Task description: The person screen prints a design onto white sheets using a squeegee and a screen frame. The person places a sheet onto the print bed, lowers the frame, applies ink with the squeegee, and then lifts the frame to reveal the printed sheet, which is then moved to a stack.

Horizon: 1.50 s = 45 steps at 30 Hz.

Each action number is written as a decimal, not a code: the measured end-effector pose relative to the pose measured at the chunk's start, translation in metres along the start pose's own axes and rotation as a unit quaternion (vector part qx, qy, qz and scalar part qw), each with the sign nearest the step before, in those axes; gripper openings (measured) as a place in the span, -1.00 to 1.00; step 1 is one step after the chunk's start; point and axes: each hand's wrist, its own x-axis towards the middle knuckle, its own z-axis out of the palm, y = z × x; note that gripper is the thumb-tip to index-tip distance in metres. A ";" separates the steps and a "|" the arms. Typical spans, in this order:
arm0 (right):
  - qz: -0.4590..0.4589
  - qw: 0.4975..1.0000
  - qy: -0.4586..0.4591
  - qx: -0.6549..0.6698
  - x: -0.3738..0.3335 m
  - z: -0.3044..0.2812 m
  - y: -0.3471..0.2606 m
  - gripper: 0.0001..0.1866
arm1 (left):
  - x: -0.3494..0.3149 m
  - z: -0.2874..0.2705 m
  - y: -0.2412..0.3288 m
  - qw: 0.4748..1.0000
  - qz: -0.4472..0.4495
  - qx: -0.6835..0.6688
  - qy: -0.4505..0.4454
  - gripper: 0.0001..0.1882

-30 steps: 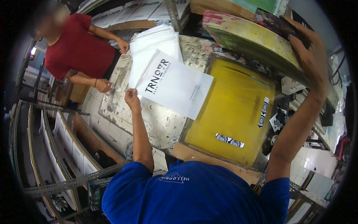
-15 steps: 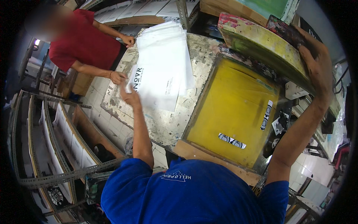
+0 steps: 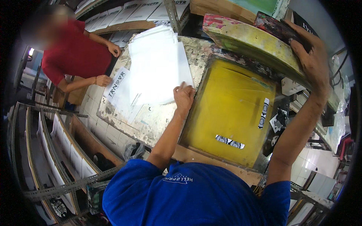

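My left hand [image 3: 184,97] rests at the right edge of a stack of white sheets or bags [image 3: 151,71], fingers bent and slightly blurred; I cannot tell whether they pinch the edge. Beyond the yellow panel, my right hand [image 3: 315,62] grips a dark, paint-caked block [image 3: 277,28]. That block lies against a long, thick, paint-stained yellow-green board [image 3: 249,41], tilted up. Below it spreads the flat yellow panel [image 3: 230,109], carrying two strips with a black-and-white pattern. A printed white sheet [image 3: 117,86] lies left of the stack, beside the co-worker's hand [image 3: 102,80].
A co-worker in a red shirt [image 3: 77,54] stands at the left of the paint-spattered table [image 3: 151,130]. Metal shelving [image 3: 62,186] with upright boards fills the lower left. White packets line a shelf [image 3: 128,24] at the back. A cardboard box [image 3: 226,9] stands behind the board.
My left hand has moved right, from the stack's left edge to its right edge. The printed sheet has shifted left off the stack. My right hand keeps its grip.
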 end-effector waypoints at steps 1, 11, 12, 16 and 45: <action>-0.006 1.000 0.006 0.006 0.000 0.001 0.001 -0.55 | -0.006 -0.004 0.014 0.998 0.033 -0.054 -0.027 -0.88; 0.012 0.995 0.005 -0.097 -0.001 -0.001 -0.051 -0.58 | -0.062 0.011 0.060 0.968 0.133 0.040 -0.208 -0.23; 0.012 0.995 -0.010 -0.102 0.002 -0.006 -0.057 -0.59 | -0.059 0.024 0.062 0.963 0.159 0.032 -0.217 -0.22; 0.063 0.993 -0.059 -0.083 0.009 -0.009 -0.036 -0.60 | -0.031 0.060 0.098 0.932 0.249 -0.004 -0.264 -0.19; -0.008 0.999 -0.012 -0.042 -0.004 0.001 -0.029 -0.59 | -0.066 0.070 0.149 0.876 0.356 -0.068 -0.317 -0.21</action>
